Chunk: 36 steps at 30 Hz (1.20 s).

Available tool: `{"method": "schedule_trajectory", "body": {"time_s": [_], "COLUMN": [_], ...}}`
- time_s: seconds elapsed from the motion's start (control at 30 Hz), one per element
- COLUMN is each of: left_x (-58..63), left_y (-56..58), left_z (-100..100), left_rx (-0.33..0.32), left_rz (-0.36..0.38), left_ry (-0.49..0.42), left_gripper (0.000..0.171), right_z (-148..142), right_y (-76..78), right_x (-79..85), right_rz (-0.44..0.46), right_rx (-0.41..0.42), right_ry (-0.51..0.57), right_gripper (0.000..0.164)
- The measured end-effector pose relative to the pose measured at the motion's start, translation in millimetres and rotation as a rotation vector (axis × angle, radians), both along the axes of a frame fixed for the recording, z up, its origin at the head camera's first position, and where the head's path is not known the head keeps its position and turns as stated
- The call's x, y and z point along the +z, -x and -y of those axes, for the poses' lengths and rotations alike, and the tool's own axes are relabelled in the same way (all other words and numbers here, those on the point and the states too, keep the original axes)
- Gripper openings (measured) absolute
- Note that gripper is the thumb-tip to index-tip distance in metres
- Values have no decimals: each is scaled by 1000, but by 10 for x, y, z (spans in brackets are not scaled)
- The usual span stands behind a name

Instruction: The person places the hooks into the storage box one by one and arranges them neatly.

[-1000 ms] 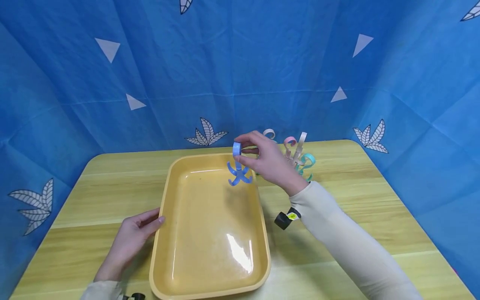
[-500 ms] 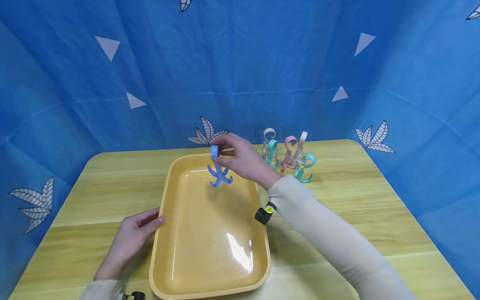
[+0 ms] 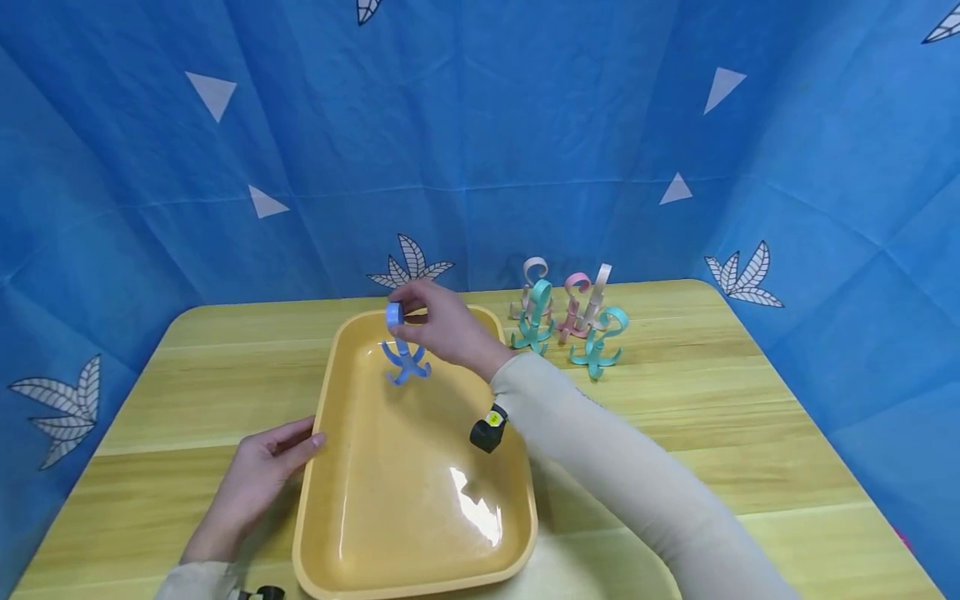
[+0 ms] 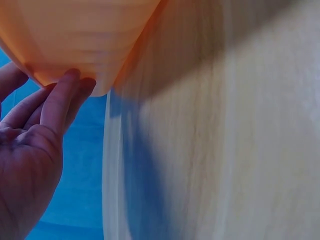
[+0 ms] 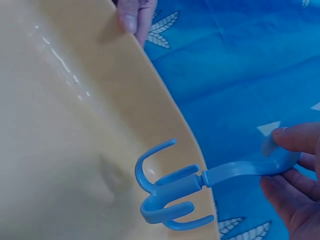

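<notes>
- The right hand (image 3: 442, 325) covers part of the blue hook (image 3: 406, 362) from above.
- The right sleeve (image 3: 622, 475) hides a stretch of the tray (image 3: 390, 508) rim, then leaves at the bottom edge.
- The rear white hook (image 3: 535, 268) sits partly behind a green hook (image 3: 537, 312).
- The left wrist view cuts off most of the tray.
- A pink speck (image 3: 903, 538), far right, is too small to identify.

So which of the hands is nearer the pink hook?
Right. The right hand is left of the pink hook, over the tray; the left hand is farther left and nearer the person, at the tray's rim.
</notes>
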<state>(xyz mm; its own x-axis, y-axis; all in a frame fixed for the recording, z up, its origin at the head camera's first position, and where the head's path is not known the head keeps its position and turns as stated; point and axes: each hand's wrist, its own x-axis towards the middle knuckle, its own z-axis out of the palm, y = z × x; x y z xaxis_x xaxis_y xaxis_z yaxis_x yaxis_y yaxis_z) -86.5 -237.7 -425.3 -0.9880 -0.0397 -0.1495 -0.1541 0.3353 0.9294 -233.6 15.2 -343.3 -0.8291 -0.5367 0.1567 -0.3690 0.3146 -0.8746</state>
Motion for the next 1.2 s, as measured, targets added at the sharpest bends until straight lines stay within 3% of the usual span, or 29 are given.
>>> {"method": "schedule_trajectory", "body": {"time_s": [0.23, 0.6, 0.93, 1.2], "left_x": [5, -22, -20, -19], "left_y": [-2, 12, 19, 0], "left_z": [-3, 25, 41, 42], "left_rx": [-2, -5, -11, 0], "left_rz": [0, -12, 35, -10], "left_ry": [-4, 30, 64, -21], "left_gripper": [56, 55, 59, 53], "right_z": [206, 283, 229, 110], "right_y": [16, 36, 115, 124], "right_x": [-117, -186, -221, -162], "right_rz": [-26, -83, -85, -68], "right_rx": [4, 40, -16, -26], "right_ry": [-14, -145, -233, -227], "right_gripper": [32, 32, 48, 53]}}
